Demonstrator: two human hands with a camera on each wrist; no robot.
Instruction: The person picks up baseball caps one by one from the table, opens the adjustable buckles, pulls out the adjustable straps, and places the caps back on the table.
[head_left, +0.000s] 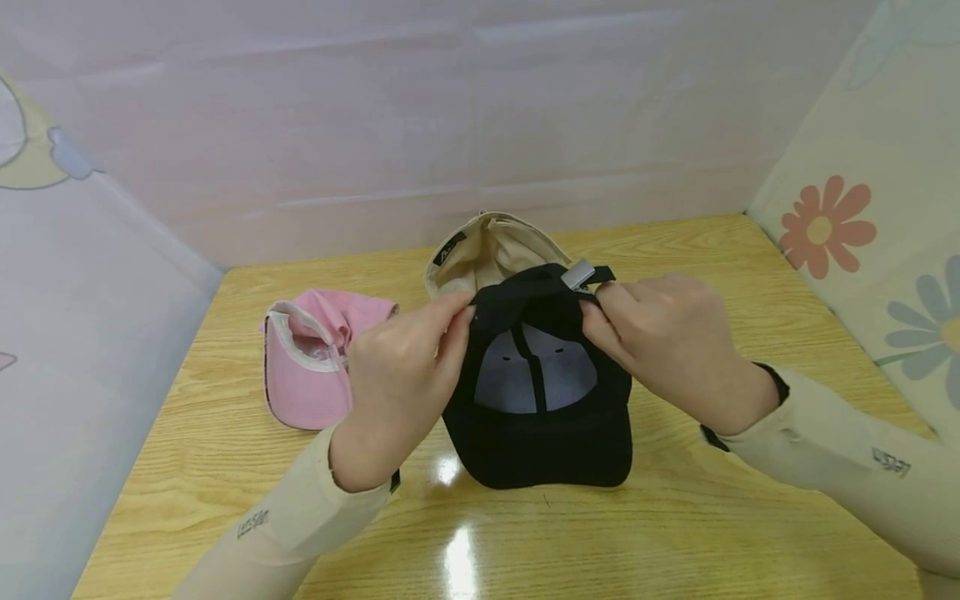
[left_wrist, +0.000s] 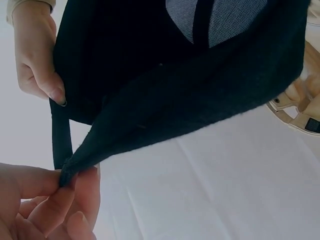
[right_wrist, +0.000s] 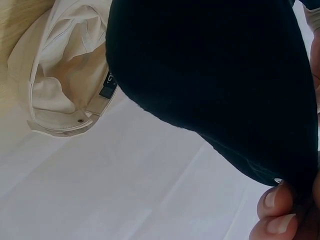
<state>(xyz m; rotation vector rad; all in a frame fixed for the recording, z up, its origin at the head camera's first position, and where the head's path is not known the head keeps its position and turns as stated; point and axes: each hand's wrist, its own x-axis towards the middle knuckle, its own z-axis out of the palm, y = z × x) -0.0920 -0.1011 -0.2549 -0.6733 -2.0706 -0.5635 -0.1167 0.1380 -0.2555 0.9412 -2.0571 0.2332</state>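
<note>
A black baseball cap (head_left: 536,450) is held up above the table, its brim toward me and its grey-lined inside showing. My left hand (head_left: 408,375) pinches the cap's back edge on the left between thumb and fingers. On the opposite side, my right hand (head_left: 667,333) grips the edge near the strap, where a metal buckle (head_left: 579,275) sits. The left wrist view shows the left fingers (left_wrist: 52,205) pinching one corner of the black fabric. In the right wrist view, fingertips (right_wrist: 280,200) hold the cap's lower corner.
Behind the black cap lies a beige cap (head_left: 498,246), opening toward me and partly hidden. A pink cap (head_left: 311,387) rests on the wooden table (head_left: 210,467) at the left, beside my left hand. Pale cloth walls (head_left: 480,125) enclose the table's back and sides.
</note>
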